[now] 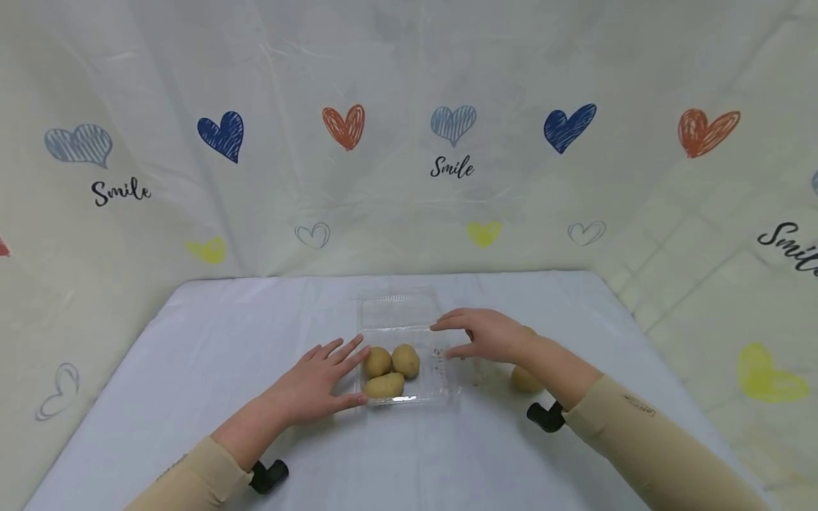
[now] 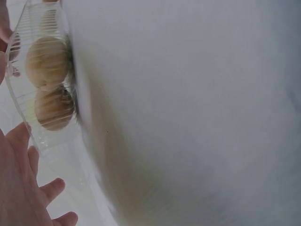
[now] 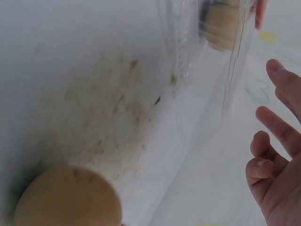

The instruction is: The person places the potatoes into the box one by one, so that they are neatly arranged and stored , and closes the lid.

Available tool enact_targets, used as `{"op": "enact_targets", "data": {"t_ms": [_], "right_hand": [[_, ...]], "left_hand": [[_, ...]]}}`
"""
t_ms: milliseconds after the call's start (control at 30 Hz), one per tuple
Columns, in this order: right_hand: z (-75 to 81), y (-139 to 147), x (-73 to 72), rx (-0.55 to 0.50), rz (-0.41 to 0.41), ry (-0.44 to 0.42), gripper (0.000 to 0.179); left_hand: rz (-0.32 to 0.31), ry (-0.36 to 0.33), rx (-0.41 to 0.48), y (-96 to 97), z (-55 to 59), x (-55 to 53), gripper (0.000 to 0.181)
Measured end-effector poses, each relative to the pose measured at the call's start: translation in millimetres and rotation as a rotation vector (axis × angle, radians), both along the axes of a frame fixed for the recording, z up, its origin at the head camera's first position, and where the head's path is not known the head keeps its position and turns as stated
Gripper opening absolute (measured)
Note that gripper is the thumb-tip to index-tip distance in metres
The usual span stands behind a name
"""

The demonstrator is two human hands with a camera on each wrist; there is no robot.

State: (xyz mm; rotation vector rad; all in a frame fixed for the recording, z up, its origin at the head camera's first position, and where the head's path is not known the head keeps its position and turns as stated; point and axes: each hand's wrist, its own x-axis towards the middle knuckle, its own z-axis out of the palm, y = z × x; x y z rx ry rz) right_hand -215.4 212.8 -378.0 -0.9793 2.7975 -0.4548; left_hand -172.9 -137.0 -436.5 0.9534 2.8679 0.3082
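A clear plastic clamshell box sits on the table with its lid folded back, away from me. Inside its left half are a round potato, a second round potato and a longer potato. My left hand has its fingers spread at the box's left edge; in the left wrist view a fingertip appears to touch the rim. Holding nothing, my right hand hovers by the box's right edge, fingers loosely extended. Another potato lies under my right forearm, partly hidden.
Brownish dirt specks mark the white cloth between the box and the potato on the right. A sliver of one more potato shows behind my right wrist. The heart-printed backdrop rises behind the table's far edge.
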Motion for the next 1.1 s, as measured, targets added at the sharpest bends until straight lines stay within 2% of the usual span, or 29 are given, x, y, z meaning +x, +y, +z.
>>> {"op": "enact_targets", "data": {"t_ms": [167,400,633,900,1100], "right_hand": [[1.6,22.2,1.4,-0.021,-0.099,-0.03,0.048],[4.9,57.4,3.8,-0.038,-0.155,-0.005,0.049],[6.8,86.2,9.0,-0.061,-0.239,-0.073,0.046],[0.3,111.3,9.1,-0.018,-0.266,-0.052,0.054],[-5.6,121.3,6.7,0.007,-0.306,-0.098,0.065]], "left_hand": [[-0.005,0.002,-0.006,0.5,0.0,-0.6,0.085],[-0.001,-0.005,-0.004,0.4,2.0,-0.5,0.085],[-0.003,-0.008,-0.01,0.8,-1.0,-2.1,0.084],[0.003,-0.008,-0.007,1.3,-0.4,-0.7,0.084],[0.006,-0.002,-0.005,2.1,0.5,-0.2,0.084]]}}
